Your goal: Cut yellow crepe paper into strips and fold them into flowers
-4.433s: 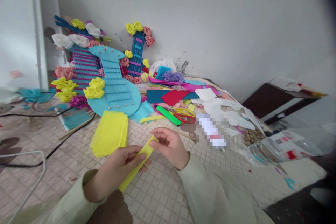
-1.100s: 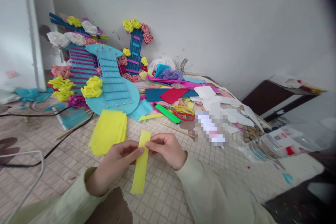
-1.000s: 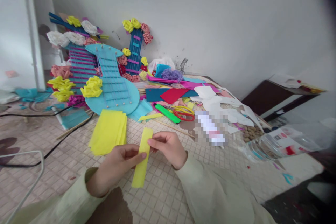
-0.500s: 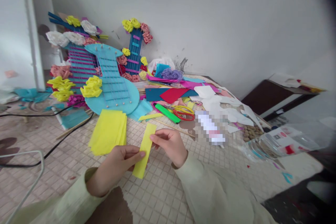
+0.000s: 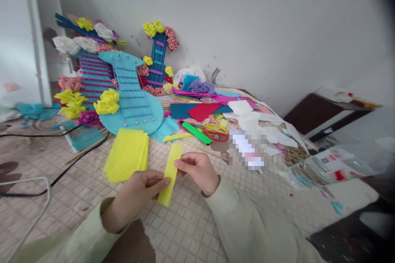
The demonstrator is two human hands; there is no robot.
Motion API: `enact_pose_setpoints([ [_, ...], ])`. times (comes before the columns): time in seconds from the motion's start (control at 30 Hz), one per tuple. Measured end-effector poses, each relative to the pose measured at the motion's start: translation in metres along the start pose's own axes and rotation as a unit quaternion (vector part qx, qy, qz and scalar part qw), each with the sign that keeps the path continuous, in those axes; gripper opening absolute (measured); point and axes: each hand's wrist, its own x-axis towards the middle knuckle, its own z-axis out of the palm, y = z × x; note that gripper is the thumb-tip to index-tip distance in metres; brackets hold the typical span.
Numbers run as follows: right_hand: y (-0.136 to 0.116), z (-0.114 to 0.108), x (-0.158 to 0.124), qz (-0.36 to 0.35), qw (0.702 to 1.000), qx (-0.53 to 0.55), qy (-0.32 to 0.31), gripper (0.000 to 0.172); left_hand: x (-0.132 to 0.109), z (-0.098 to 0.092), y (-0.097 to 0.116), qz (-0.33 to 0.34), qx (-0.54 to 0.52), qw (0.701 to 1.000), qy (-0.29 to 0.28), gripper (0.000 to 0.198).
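Observation:
A narrow folded strip of yellow crepe paper [image 5: 171, 168] is held tilted above the table, its top leaning right. My left hand [image 5: 140, 193] pinches its left edge near the lower half, thumb on top. On the right edge, higher up, my right hand [image 5: 197, 170] has it between thumb and fingers; the fingertips behind the paper are hidden. Left of the strip lies a stack of yellow crepe paper sheets [image 5: 126, 156]. Just behind that, a light blue guitar-shaped craft [image 5: 132, 111] with strings and pegs leans against other decorated pieces.
Red-handled scissors [image 5: 216, 132] and a green cutter [image 5: 196, 132] lie behind my right hand, near a thin wooden stick [image 5: 203, 151]. White paper scraps [image 5: 262, 127] spread to the right. A plastic bottle [image 5: 324, 168] lies at the right edge. Black cable [image 5: 77, 157] crosses the left side.
The strip's lower end has shifted slightly up and right between my fingers. Both hands keep nearly the same place and hold.

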Motion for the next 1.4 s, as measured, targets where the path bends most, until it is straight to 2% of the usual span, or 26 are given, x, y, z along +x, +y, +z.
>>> enact_pose_setpoints([
  [0.37,0.0007,0.0003,0.0000,-0.006,1.000,-0.003,0.000,0.029,-0.0017,-0.0010,0.0026,0.076,0.126,0.988,0.053,0.021],
  [0.53,0.0005,0.0005,-0.0018,0.015,0.999,-0.019,-0.038,0.029,-0.0013,-0.0020,0.0033,0.081,0.123,0.987,0.063,0.022],
  [1.13,0.0026,0.0007,-0.0029,0.015,0.999,-0.042,-0.029,0.032,0.0001,-0.0039,0.0001,0.072,0.115,0.989,0.056,0.021],
  [1.4,-0.0012,0.0035,-0.0057,0.046,0.997,-0.038,-0.042,0.030,-0.0016,-0.0031,0.0071,0.064,0.107,0.990,0.070,0.021],
])
